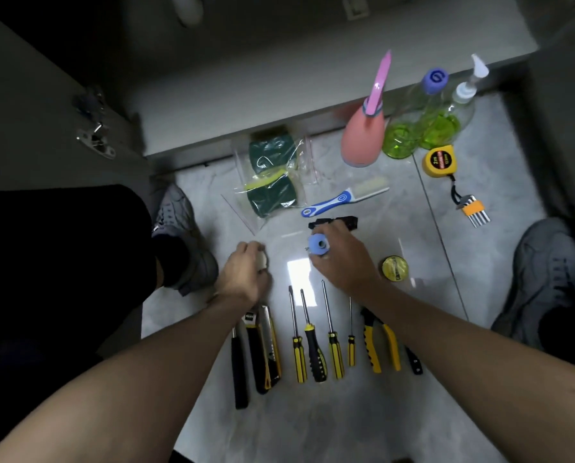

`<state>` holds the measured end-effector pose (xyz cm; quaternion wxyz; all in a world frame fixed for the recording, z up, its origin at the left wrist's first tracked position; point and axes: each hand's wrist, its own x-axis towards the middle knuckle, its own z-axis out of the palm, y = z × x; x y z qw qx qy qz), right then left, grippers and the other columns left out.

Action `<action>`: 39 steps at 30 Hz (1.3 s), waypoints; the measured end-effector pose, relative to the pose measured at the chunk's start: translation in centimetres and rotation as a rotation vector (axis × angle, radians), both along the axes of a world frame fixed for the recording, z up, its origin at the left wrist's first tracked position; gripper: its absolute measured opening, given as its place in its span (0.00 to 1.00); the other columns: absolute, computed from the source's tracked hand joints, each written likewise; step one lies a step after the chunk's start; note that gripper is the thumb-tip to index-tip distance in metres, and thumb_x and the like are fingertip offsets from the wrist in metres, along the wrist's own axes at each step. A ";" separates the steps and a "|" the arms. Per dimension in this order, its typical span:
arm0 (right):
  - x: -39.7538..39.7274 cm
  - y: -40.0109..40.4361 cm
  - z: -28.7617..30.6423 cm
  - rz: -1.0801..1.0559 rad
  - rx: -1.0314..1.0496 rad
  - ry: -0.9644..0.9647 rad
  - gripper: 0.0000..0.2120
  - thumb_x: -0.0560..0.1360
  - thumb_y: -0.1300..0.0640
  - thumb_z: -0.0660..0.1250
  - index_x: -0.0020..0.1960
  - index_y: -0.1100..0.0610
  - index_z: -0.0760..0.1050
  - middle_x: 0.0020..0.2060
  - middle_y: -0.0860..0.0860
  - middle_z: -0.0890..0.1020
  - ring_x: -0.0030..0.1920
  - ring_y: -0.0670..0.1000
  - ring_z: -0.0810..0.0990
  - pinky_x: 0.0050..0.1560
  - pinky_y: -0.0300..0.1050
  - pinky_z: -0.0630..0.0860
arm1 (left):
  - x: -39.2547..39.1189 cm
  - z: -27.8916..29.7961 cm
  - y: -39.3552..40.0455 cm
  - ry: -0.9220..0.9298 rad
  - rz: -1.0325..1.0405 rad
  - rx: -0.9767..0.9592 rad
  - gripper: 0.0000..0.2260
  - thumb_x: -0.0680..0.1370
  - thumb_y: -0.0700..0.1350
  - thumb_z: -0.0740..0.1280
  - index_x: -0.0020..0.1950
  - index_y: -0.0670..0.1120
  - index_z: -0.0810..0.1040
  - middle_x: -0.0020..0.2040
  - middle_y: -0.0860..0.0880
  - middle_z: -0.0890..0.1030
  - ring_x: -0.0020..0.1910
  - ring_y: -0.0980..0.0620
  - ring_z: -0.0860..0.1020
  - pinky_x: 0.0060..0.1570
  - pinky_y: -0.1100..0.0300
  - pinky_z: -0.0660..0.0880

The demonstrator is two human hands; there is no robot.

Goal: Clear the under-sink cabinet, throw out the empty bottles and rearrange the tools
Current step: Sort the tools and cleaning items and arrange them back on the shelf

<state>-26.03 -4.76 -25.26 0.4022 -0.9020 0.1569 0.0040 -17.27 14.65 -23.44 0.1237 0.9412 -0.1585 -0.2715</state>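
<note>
My right hand (341, 262) is closed around a small blue cap-like piece (317, 243), held just above the floor. My left hand (246, 272) is curled over a small white object (263, 261) beside it. Below the hands a row of tools lies on the tiles: a black-handled tool (240, 372), a wrench (252, 342), a yellow utility knife (272, 349), several screwdrivers (316, 349) and yellow pliers (379, 342). By the open cabinet's edge (246, 135) stand a pink spray bottle (362, 138), green-tinted clear bottles (413, 128) and a clear pump bottle (463, 98).
Bagged green scouring pads (272, 175), a blue-white brush (342, 198), a black tool (332, 222), a yellow tape measure (438, 161), a hex key set (473, 210) and a round yellow tin (394, 267) lie on the tiles. My shoes (182, 235) (546, 272) flank the tools.
</note>
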 end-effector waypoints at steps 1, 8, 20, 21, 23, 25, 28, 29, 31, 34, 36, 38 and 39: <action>0.4 0.7 -0.2 0.031 0.015 0.020 0.14 0.70 0.64 0.74 0.55 0.61 0.78 0.50 0.56 0.77 0.47 0.58 0.79 0.46 0.47 0.74 | 0.2 0.0 -0.6 0.006 -0.012 -0.036 0.21 0.73 0.40 0.68 0.65 0.50 0.73 0.63 0.47 0.73 0.61 0.43 0.75 0.57 0.50 0.75; 2.6 2.6 -1.7 -0.018 0.032 0.140 0.17 0.72 0.59 0.73 0.59 0.59 0.76 0.54 0.56 0.74 0.51 0.59 0.78 0.53 0.54 0.75 | 0.9 -1.1 -3.0 0.016 -0.060 -0.119 0.19 0.74 0.39 0.70 0.63 0.49 0.73 0.60 0.48 0.72 0.56 0.44 0.77 0.57 0.51 0.76; 1.0 2.1 -0.9 -0.071 -0.053 0.141 0.25 0.74 0.51 0.72 0.68 0.52 0.72 0.62 0.51 0.73 0.57 0.55 0.78 0.48 0.51 0.78 | 1.1 -1.1 -3.6 0.037 -0.080 -0.020 0.23 0.75 0.49 0.70 0.70 0.52 0.71 0.65 0.51 0.70 0.60 0.45 0.76 0.55 0.50 0.76; 0.7 1.6 -0.5 -0.092 -0.052 0.104 0.22 0.74 0.50 0.71 0.67 0.52 0.73 0.61 0.50 0.74 0.56 0.54 0.79 0.47 0.51 0.78 | 1.2 -0.8 -3.7 0.035 -0.086 0.010 0.23 0.75 0.51 0.70 0.70 0.53 0.70 0.66 0.51 0.70 0.61 0.45 0.75 0.55 0.50 0.76; -0.2 -0.2 0.1 -0.157 -0.067 0.005 0.15 0.76 0.52 0.67 0.61 0.51 0.76 0.55 0.49 0.77 0.54 0.54 0.81 0.45 0.51 0.79 | 1.2 -0.3 -4.0 0.012 -0.120 0.061 0.22 0.76 0.56 0.66 0.69 0.55 0.69 0.66 0.51 0.70 0.61 0.45 0.75 0.55 0.50 0.75; -0.9 -2.7 0.6 -0.285 -0.096 -0.081 0.08 0.76 0.55 0.65 0.55 0.51 0.77 0.50 0.49 0.79 0.48 0.55 0.82 0.42 0.50 0.78 | 1.1 0.5 -4.7 -0.030 -0.150 0.101 0.19 0.77 0.58 0.60 0.66 0.54 0.69 0.64 0.50 0.71 0.61 0.45 0.74 0.53 0.51 0.75; -1.7 -8.2 0.9 -0.520 -0.128 -0.101 0.07 0.76 0.58 0.64 0.52 0.54 0.78 0.49 0.51 0.79 0.48 0.56 0.80 0.43 0.50 0.77 | 0.7 1.8 -6.5 -0.106 -0.185 0.087 0.13 0.78 0.56 0.59 0.59 0.53 0.72 0.60 0.49 0.72 0.61 0.46 0.73 0.50 0.51 0.74; -2.0 -10.4 0.9 -0.583 -0.146 -0.075 0.08 0.76 0.59 0.64 0.53 0.55 0.78 0.51 0.52 0.79 0.52 0.57 0.79 0.46 0.51 0.76 | 0.4 2.2 -7.3 -0.118 -0.211 0.060 0.11 0.78 0.55 0.60 0.57 0.53 0.72 0.59 0.50 0.73 0.60 0.46 0.73 0.49 0.51 0.74; -2.7 -14.9 0.4 -0.660 -0.203 0.015 0.11 0.75 0.60 0.65 0.57 0.57 0.78 0.55 0.56 0.77 0.59 0.59 0.75 0.53 0.54 0.73 | -0.4 2.7 -9.4 -0.109 -0.278 -0.011 0.10 0.78 0.52 0.62 0.58 0.52 0.74 0.58 0.49 0.74 0.59 0.46 0.74 0.50 0.51 0.75; -4.5 -19.6 -0.6 -0.660 -0.243 0.273 0.19 0.75 0.59 0.65 0.65 0.58 0.74 0.64 0.58 0.72 0.65 0.61 0.69 0.61 0.56 0.71 | -2.2 2.8 -12.6 -0.038 -0.372 -0.109 0.12 0.78 0.49 0.64 0.61 0.52 0.74 0.59 0.50 0.75 0.59 0.47 0.75 0.50 0.53 0.73; -5.9 -20.9 -1.2 -0.600 -0.289 0.400 0.18 0.76 0.58 0.66 0.66 0.55 0.73 0.65 0.57 0.70 0.66 0.60 0.67 0.61 0.54 0.71 | -3.7 2.4 -14.4 -0.005 -0.431 -0.167 0.13 0.79 0.52 0.65 0.63 0.54 0.74 0.59 0.53 0.74 0.58 0.51 0.75 0.47 0.57 0.71; -7.3 -21.2 -1.6 -0.571 -0.311 0.419 0.15 0.77 0.57 0.67 0.63 0.54 0.73 0.63 0.56 0.71 0.64 0.59 0.68 0.58 0.53 0.72 | -5.2 1.7 -16.2 0.030 -0.492 -0.195 0.16 0.78 0.54 0.66 0.66 0.56 0.73 0.59 0.55 0.73 0.59 0.53 0.74 0.47 0.59 0.70; -7.7 -21.1 -1.7 -0.590 -0.271 0.416 0.15 0.76 0.57 0.69 0.62 0.54 0.73 0.62 0.56 0.71 0.64 0.59 0.69 0.58 0.53 0.72 | -5.9 1.2 -17.1 0.049 -0.523 -0.189 0.19 0.78 0.55 0.67 0.68 0.57 0.72 0.61 0.56 0.72 0.60 0.53 0.73 0.48 0.58 0.72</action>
